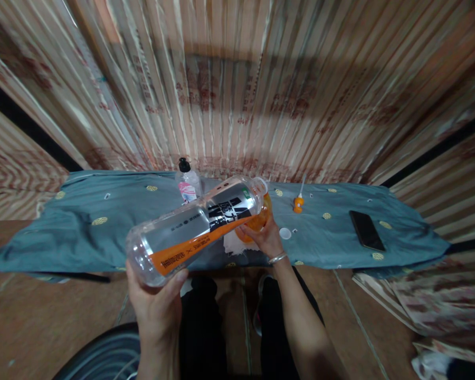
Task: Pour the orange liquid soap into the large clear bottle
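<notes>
Bottle (192, 229), large, clear plastic, silver-and-orange label with black lettering: centre of the frame, tilted, base at lower left, neck raised toward the right. Left hand (156, 298): curled round its base, thumb along the near side. Right hand (267, 240), silver bangle (277, 258) at the wrist: closed round an orange container (266, 207) just below the bottle's neck; whether neck and container touch cannot be told.

White crumpled sheet (237, 245): beneath the container. Clear bottle with black cap (188, 184), pink label: upright, left of centre, behind the large one. Orange nozzle piece (298, 204) with pale stem: right of centre. White disc (285, 233): flat, near the right hand. Dark phone (367, 230): flat, right side of the frame. Tabletop (79, 232): draped in blue-green cloth with yellow motifs, across the middle. Printed, pleated sheeting (221, 100): upper frame. Dark ribbed round object (103, 353): lower left, on tiled floor (356, 327).
</notes>
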`<state>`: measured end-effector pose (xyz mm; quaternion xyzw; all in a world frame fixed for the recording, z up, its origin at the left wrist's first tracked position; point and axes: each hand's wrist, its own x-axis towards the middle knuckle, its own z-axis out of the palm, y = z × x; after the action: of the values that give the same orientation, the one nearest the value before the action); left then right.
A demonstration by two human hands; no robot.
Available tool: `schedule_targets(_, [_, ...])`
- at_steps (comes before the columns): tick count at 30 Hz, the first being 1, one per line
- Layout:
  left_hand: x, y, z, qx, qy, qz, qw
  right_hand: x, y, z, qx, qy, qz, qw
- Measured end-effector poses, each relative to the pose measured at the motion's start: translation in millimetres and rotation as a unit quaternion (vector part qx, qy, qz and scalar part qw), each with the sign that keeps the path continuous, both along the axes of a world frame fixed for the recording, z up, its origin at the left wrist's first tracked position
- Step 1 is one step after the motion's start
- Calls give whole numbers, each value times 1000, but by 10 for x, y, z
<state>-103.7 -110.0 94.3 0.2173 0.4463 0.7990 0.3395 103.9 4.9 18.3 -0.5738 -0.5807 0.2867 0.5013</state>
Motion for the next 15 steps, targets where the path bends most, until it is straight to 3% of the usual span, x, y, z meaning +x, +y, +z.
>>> schedule_targets(15, [7, 2, 15, 1, -13, 1, 1000, 0, -1, 11, -8, -6, -6, 1000])
